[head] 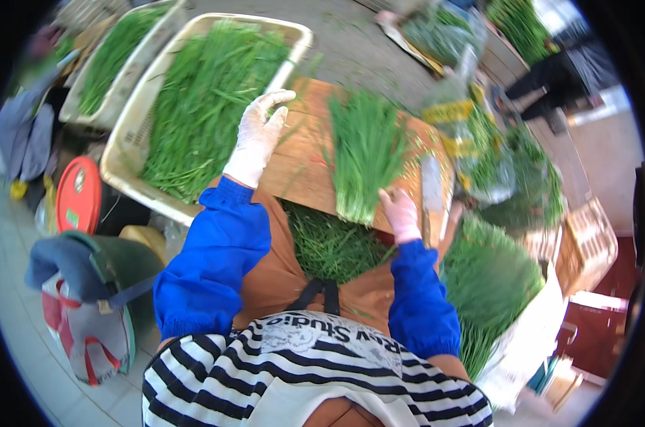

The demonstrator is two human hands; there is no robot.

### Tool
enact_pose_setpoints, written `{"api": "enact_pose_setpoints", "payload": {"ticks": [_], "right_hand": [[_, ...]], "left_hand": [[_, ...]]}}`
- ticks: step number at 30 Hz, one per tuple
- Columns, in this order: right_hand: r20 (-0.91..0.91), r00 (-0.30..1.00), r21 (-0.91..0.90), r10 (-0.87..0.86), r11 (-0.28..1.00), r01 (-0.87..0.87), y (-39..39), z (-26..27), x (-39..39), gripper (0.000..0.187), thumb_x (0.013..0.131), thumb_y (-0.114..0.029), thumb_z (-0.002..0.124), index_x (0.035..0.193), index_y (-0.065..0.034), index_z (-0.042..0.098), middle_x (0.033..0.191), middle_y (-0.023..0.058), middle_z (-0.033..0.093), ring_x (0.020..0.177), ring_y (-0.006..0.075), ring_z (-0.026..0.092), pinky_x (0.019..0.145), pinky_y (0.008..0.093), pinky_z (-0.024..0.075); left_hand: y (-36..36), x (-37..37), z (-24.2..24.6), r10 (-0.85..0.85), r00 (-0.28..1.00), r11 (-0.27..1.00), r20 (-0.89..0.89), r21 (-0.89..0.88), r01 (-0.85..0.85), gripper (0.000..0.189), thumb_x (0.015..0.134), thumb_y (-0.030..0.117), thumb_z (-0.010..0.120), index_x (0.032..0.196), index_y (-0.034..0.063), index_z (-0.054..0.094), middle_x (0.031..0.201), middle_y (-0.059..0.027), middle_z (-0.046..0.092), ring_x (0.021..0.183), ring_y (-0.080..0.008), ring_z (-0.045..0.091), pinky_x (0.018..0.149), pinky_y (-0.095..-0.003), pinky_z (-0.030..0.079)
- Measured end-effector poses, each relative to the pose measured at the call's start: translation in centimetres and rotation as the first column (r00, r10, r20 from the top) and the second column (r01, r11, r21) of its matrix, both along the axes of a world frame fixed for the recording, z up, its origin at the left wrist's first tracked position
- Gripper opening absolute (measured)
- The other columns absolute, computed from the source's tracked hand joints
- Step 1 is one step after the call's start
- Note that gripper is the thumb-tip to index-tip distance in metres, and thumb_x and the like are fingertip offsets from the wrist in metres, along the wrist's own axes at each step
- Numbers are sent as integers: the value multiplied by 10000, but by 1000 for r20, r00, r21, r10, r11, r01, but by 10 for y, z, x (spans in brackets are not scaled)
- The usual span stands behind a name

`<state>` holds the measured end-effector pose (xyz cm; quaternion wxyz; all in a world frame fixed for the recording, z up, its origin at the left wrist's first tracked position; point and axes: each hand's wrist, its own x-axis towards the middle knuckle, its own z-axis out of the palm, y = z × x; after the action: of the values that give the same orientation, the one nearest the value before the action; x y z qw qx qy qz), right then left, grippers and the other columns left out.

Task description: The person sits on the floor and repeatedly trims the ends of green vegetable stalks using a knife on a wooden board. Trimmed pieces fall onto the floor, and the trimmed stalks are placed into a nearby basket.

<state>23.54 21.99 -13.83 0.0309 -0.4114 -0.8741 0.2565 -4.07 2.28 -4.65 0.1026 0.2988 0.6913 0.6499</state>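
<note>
A bunch of green garlic chives (368, 155) lies on a wooden board (301, 155), its pale cut ends towards me. My left hand (261, 133), in a whitish glove, is raised between the board and a crate of chives, thumb and fingers apart and nothing held. Beside the bunch's pale ends is my right hand (400, 211), also gloved, with its fingers curled; whether it grips any stalks cannot be made out. To its right rests a cleaver (432, 187) with a broad blade and wooden handle. Small chive scraps dot the board around the blade.
A cream plastic crate (120, 141) full of chives stands left, another crate (72, 107) beyond it. Loose greens (333, 245) lie under the board. Right are a white sack (536, 331) of chives and bagged greens (480, 133). A person (573, 69) stands far right.
</note>
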Motion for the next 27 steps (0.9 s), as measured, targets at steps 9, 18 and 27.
{"api": "enact_pose_setpoints", "payload": {"ticks": [9,18,27], "right_hand": [[-148,977,-157,153,972,-176,-45,9,-48,228,848,-304,608,942,-100,643,818,128,664,775,282,652,716,369,504],[-146,957,-253,249,926,-280,-94,7,-84,234,856,-240,623,1000,-56,633,874,134,660,817,261,651,730,339,502],[-52,998,-468,23,883,-45,-70,-6,-49,219,863,-215,621,1015,-57,629,805,93,676,705,185,651,660,304,509]], "left_hand": [[-117,-136,-47,437,899,881,31,-214,-422,309,863,101,584,1161,24,594,1115,-99,632,1026,-152,584,916,-268,437],[16,-273,-28,362,815,615,-452,-541,-574,895,694,449,746,1318,-80,382,1348,-266,418,1268,-363,395,1048,-374,330],[68,-323,-54,483,841,343,-243,-832,-437,1194,592,454,830,1453,48,109,1313,-196,481,1189,-333,493,946,-391,457]]}}
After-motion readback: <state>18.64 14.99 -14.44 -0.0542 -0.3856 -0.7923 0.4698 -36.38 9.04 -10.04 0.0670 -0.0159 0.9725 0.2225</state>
